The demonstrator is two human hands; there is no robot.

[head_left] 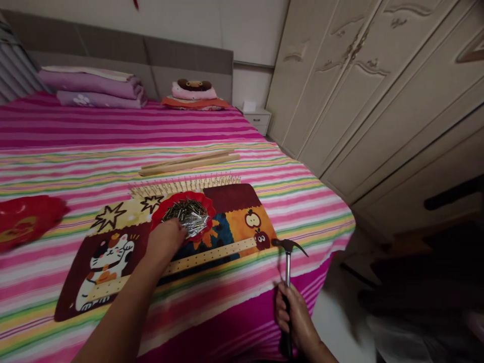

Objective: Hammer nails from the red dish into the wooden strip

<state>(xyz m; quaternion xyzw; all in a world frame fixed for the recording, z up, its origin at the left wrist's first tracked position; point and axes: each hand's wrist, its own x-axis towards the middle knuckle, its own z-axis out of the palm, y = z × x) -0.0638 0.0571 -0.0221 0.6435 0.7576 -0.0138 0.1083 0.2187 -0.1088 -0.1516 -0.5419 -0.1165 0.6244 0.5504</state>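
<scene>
My left hand [170,238] is at the near left edge of a red scalloped dish [210,205], its fingers curled down at a heap of metal nails [192,217]. What the fingertips hold is hidden. With my right hand [295,315] I grip the dark handle of a claw hammer [288,267], its head up beside the right edge of a printed mat [245,196]. Across the mat lies a wooden strip [212,254] dotted with small dark marks, partly covered by my left forearm. Behind the dish, another wooden strip [155,190] bristles with upright nails.
Several bare wooden strips [192,164] lie farther back on the striped bedsheet [287,196]. A second red dish [30,219] sits at the left. Folded bedding [94,88] is stacked by the headboard [189,60]. A wardrobe [340,85] stands along the right.
</scene>
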